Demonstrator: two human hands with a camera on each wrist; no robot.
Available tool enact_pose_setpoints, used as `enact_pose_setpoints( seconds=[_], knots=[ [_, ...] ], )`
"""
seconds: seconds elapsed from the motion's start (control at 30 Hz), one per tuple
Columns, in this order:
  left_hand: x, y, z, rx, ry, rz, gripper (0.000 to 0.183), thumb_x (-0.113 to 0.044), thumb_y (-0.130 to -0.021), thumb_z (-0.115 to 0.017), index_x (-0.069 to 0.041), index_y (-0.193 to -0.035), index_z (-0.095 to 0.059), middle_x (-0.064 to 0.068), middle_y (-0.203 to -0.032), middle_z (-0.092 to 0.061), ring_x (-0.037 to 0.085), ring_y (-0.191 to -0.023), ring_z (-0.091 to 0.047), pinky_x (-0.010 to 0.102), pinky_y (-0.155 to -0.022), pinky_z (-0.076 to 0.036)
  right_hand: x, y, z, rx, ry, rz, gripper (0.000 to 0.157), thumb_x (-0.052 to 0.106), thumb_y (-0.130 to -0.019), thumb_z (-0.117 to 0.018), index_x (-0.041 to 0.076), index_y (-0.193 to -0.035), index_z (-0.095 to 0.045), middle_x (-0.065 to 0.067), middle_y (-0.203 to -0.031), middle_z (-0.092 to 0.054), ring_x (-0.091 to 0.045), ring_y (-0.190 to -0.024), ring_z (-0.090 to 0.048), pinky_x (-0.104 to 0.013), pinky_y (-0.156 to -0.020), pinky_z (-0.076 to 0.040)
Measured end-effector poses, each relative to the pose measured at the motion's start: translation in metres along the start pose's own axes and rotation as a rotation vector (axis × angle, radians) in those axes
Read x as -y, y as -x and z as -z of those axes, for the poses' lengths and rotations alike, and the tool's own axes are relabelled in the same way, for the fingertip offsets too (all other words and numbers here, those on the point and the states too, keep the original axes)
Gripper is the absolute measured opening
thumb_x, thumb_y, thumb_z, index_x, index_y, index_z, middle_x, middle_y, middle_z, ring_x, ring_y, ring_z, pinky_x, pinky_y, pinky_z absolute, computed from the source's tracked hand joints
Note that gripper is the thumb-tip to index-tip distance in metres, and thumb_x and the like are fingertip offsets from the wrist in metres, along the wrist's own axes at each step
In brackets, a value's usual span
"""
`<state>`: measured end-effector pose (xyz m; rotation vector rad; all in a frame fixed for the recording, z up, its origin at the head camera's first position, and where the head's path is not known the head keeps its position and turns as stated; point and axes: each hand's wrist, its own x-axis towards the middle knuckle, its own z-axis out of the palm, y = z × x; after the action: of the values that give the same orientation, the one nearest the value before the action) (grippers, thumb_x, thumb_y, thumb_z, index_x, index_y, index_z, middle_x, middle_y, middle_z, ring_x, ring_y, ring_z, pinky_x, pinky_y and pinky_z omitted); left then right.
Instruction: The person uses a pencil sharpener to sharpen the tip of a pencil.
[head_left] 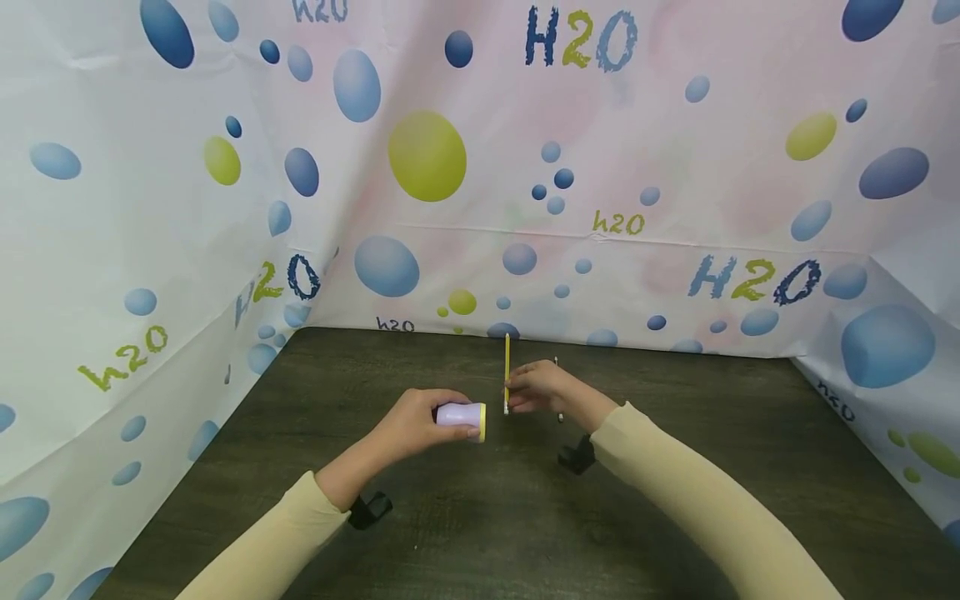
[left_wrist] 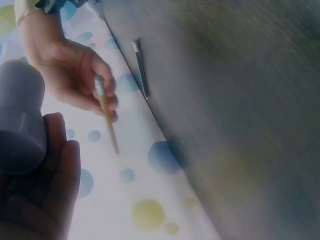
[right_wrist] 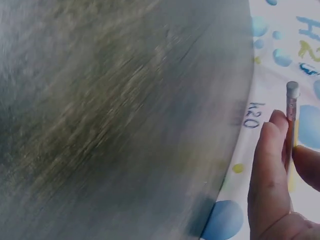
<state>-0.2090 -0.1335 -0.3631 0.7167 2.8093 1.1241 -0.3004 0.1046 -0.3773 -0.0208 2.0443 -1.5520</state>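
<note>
Cream sleeves (head_left: 697, 492) reach in from the near edge of the head view, each ending at a wrist with a black device (head_left: 370, 510) below it. Over the dark table (head_left: 480, 533), the left hand (head_left: 412, 427) grasps a lilac cylinder (head_left: 457, 415), thumb on the near side and fingers over the far side. Its yellow rim faces the right hand (head_left: 543, 387), which pinches a yellow pencil (head_left: 507, 358) between thumb and fingers, the white end nearer the person. Cylinder and pencil are apart, close to each other.

From the head, the cylinder looks like a plain short tube; the left wrist view brings out its narrow waist and a broad, dark end. Whether that end is open or closed, and whether anything is inside, I cannot tell from any view. The right wrist view gives the closest look at the pinch, with the pencil's capped end standing clear of the fingertips.

A second pencil (left_wrist: 142, 70) lies on the table near its far edge. In the head view the right hand and wrist cover its middle, so only the two ends show; the left wrist view has its full dark length. Behind everything hangs a white backdrop (head_left: 487, 217) with dots and "H2O" lettering.
</note>
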Motion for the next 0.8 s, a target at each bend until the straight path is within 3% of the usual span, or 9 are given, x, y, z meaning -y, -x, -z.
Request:
enact_pose_setpoints(
  seconds=[0.27,0.5,0.8],
  knots=[
    [0.002,0.001,0.001,-0.005,0.003,0.006,0.042,-0.031,-0.089,-0.080,-0.002,-0.119,-0.073,0.014,-0.100,-0.075,0.009,-0.074,-0.059,0.023,-0.062,-0.049,0.000,0.017,0.001,0.053,-0.005,0.051,0.052,0.011,-0.106,-0.052,-0.010,-0.152,-0.037,-0.031,-0.140,-0.059,-0.009,-0.084,-0.072,-0.032,-0.089,-0.062],
    [0.003,0.001,0.003,-0.023,-0.007,0.013,0.042,-0.031,-0.088,-0.081,-0.003,-0.118,-0.073,0.014,-0.099,-0.075,0.010,-0.074,-0.059,0.023,-0.062,-0.049,-0.006,0.035,0.003,0.087,-0.031,0.102,0.054,0.010,-0.105,-0.050,-0.015,-0.150,-0.033,-0.027,-0.123,-0.067,-0.008,-0.083,-0.072,-0.024,-0.079,-0.062],
    [0.002,-0.001,0.004,-0.036,-0.006,0.026,0.042,-0.031,-0.088,-0.081,-0.003,-0.119,-0.073,0.014,-0.100,-0.075,0.011,-0.074,-0.060,0.024,-0.062,-0.049,-0.014,0.057,0.009,0.154,-0.034,0.151,0.054,0.008,-0.103,-0.050,-0.014,-0.149,-0.032,-0.018,-0.114,-0.070,-0.007,-0.086,-0.072,-0.022,-0.077,-0.060]
  ],
)
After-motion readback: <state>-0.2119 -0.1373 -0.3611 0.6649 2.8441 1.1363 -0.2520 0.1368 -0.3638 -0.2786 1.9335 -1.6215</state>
